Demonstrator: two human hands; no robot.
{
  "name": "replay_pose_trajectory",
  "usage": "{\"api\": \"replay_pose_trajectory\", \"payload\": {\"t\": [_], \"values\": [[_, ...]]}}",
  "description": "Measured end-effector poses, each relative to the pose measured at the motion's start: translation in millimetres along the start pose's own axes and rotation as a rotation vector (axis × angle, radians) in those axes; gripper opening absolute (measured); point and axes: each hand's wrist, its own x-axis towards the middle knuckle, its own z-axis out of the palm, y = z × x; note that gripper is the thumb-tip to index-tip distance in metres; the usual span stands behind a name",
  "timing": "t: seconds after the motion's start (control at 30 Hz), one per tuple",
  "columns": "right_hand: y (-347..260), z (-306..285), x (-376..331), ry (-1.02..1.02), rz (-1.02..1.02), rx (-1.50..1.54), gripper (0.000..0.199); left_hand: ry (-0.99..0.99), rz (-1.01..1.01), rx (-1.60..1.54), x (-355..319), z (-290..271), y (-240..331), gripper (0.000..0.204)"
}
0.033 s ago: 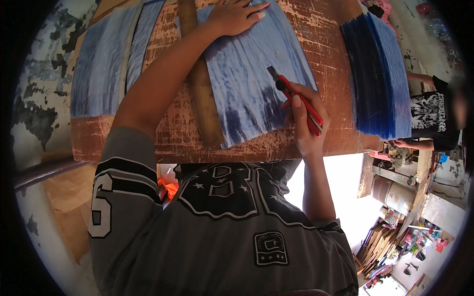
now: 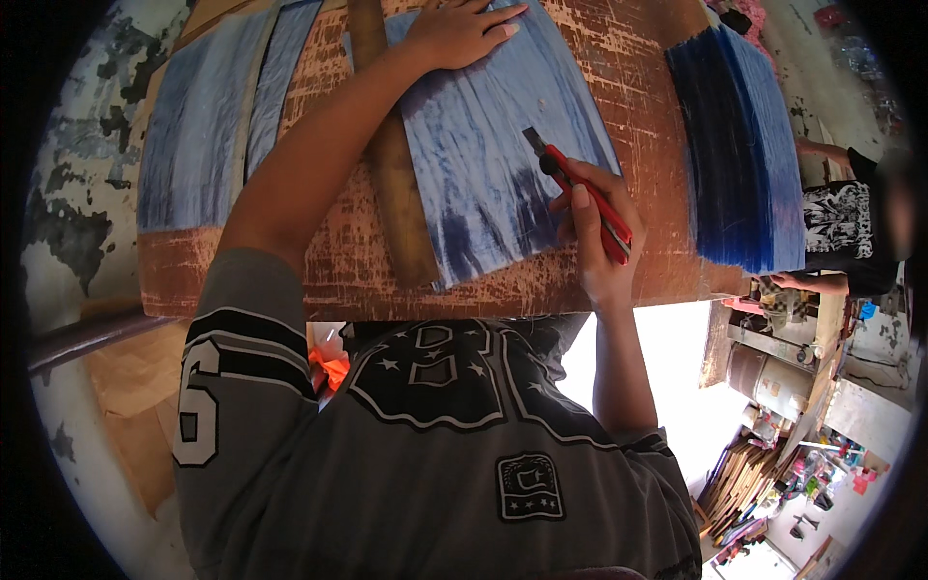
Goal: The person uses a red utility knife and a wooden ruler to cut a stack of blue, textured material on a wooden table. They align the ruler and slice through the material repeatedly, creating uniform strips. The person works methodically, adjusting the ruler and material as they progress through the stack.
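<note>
My left hand [image 2: 459, 37] lies flat with fingers apart on the upper part of a mottled blue sheet [image 2: 483, 184], its forearm crossing a long wooden strip [image 2: 401, 213]. That strip runs along the sheet's left edge. In my right hand [image 2: 604, 213] is a red utility knife [image 2: 599, 208], gripped over the lower right of the sheet. Its dark blade end points up and to the left, and I cannot tell whether it touches the sheet.
Another blue sheet [image 2: 188, 145] lies at the left of the scratched brown table [image 2: 333, 227], with a narrow strip [image 2: 256, 97] across it. A thick stack of blue sheets [image 2: 739, 155] stands at the right edge. Beyond it is another person [image 2: 841, 217] in dark clothes.
</note>
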Motion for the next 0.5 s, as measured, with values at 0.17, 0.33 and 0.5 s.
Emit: {"api": "replay_pose_trajectory", "payload": {"t": [0.17,0.33,0.5], "values": [[4,-5,13,-0.038,0.095,-0.030,0.024,-0.024,-0.027,-0.032,-2,-9,3,0.060],[13,-4,16,-0.051,0.006,-0.093,0.024,-0.027,-0.033,-0.047,-2,-7,2,0.060],[7,-5,14,-0.077,0.027,-0.119,0.024,-0.056,-0.050,-0.059,-3,-12,4,0.060]]}}
